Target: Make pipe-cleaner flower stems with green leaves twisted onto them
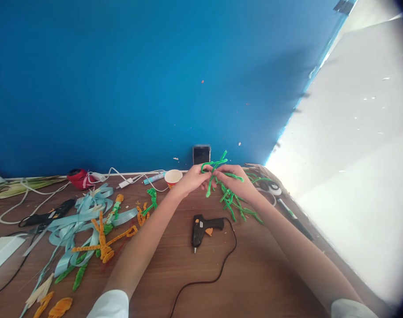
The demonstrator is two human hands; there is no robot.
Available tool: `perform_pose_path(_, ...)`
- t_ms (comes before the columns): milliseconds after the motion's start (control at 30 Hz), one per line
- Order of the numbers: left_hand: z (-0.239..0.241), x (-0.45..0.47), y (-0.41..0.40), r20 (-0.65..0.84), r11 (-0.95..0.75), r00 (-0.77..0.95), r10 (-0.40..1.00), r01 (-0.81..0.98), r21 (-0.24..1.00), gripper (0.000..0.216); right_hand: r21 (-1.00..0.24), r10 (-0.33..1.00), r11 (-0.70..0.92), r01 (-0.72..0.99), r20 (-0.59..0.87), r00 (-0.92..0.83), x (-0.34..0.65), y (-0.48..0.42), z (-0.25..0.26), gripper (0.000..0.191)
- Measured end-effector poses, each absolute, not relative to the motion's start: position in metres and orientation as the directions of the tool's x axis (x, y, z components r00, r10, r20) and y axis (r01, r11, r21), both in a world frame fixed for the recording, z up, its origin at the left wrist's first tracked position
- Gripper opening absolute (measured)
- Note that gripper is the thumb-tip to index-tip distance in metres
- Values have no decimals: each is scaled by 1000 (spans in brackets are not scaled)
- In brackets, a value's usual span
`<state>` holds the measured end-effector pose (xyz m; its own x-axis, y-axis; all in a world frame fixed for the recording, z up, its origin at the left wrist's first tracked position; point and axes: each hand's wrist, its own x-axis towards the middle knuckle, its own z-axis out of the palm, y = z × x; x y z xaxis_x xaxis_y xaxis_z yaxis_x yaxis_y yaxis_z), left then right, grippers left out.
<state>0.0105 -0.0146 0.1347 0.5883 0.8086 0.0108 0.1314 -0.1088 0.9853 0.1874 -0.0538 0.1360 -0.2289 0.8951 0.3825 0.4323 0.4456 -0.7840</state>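
Fingertips [206, 173]: together, both hands clamped on the green pipe-cleaner twist [215, 165] (the exact grip is partly hidden).
Twist: held between the hands, above the table [254, 274], its long axis slanting from the far side down to the near right.
Left hand [193, 179]: on the twist's left, nearer the paper cup [173, 177].
Right hand [236, 182]: nearer the loose green stems [232, 201], which spread beneath it.
Table: a glue gun [201, 229] lies below the hands; pale blue ribbon [78, 225] and orange stems [103, 240] lie further left.
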Motion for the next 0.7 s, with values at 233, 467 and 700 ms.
perform_pose_path(233, 132, 17, -17, 10, -87, 570, 821, 107, 990, 25, -796, 900, 430, 427, 417, -128, 190, -49, 127, 13)
perform_pose_path(467, 129, 20, -17, -9, -97, 561, 828, 159, 982, 27, -698, 869, 462, 547, 478, -125, 192, -46, 120, 9)
perform_pose_path(700, 130, 21, -21, 35, -140, 570, 821, 142, 980, 34, -645, 870, 426, 635, 485, -91, 194, -42, 116, 7)
